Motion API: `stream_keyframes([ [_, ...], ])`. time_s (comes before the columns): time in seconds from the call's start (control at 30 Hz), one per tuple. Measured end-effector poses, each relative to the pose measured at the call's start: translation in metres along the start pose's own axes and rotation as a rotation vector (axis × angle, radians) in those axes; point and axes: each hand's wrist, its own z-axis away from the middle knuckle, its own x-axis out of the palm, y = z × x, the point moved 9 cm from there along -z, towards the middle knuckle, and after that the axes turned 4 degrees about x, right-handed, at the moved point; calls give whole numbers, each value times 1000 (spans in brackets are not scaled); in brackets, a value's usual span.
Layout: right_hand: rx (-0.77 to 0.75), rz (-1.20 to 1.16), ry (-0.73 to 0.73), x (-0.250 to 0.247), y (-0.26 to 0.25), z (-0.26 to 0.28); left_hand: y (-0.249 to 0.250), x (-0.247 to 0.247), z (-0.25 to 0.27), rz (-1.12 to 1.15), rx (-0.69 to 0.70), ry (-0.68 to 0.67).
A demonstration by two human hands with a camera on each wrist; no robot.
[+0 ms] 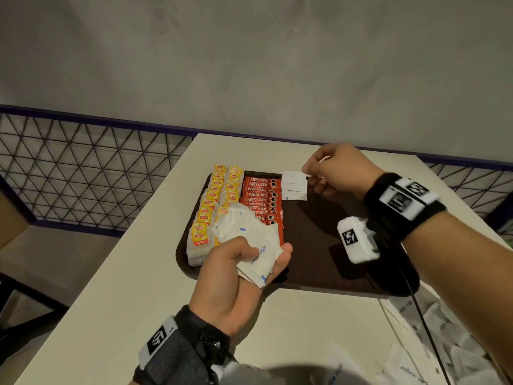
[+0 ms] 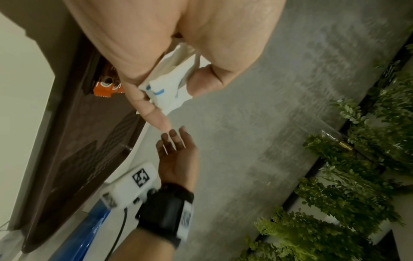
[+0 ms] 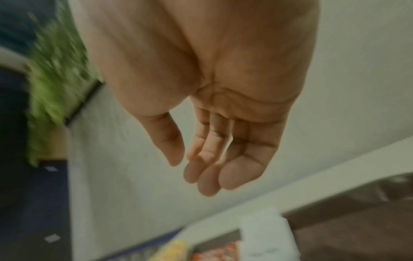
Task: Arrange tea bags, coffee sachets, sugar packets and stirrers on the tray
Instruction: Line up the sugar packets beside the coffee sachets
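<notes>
While the left hand point(image 1: 236, 276) grips a fanned bundle of sugar packets point(image 1: 249, 243), thumb curled over the top and fingers under, the right hand point(image 1: 336, 170) hovers with fingers loosely spread and nothing in them. The right wrist view confirms it: palm bare, fingers relaxed, narrow gap to the thumb. Just beside those fingertips, on the thumb side, one single sugar packet point(image 1: 294, 186) lies flat on the brown tray point(image 1: 327, 245), its printed line running across, its long axis pointing away from the person.

How many in the bundle? Several, overlapping, too stacked to count. It sits above the tray's near edge, its free ends fanning out away from the wrist.

Beyond the left hand's knuckles: tea bags point(image 1: 211, 207) in two columns, yellow tags up; the outer column shows about eight, the inner one is partly covered by the bundle. Next to them, one column of red coffee sachets point(image 1: 259, 195), roughly seven visible, each lying crosswise, stacked shingle-style away from the person.

By the right forearm, more loose packets point(image 1: 433, 329) lie scattered on the white table point(image 1: 144, 245).
</notes>
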Motion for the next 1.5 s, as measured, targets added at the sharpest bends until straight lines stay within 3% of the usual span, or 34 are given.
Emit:
stream_keyframes([
  [0.17, -162, -129, -185, 6, -26, 101, 0, 11, 2, -21, -2, -69],
  [0.27, -185, -144, -198, 13, -21, 128, -1, 11, 2, -93, -9, -90],
  [0.57, -223, -225, -237, 30, -14, 124, -6, 14, 6, -343, 0, -163],
  [0.87, -234, -217, -388, 40, -5, 119, -10, 13, 3, -333, -6, -163],
  [1.03, -212, -194, -338, 30, 2, 113, -11, 1, 1, -305, -29, -49],
  [1.3, -140, -160, -118, 7, 22, 93, -5, -4, 3, -335, 16, 56],
  [1.5, -30, -209, -16, -8, 38, 38, 1, -3, 4, -320, 27, 86],
])
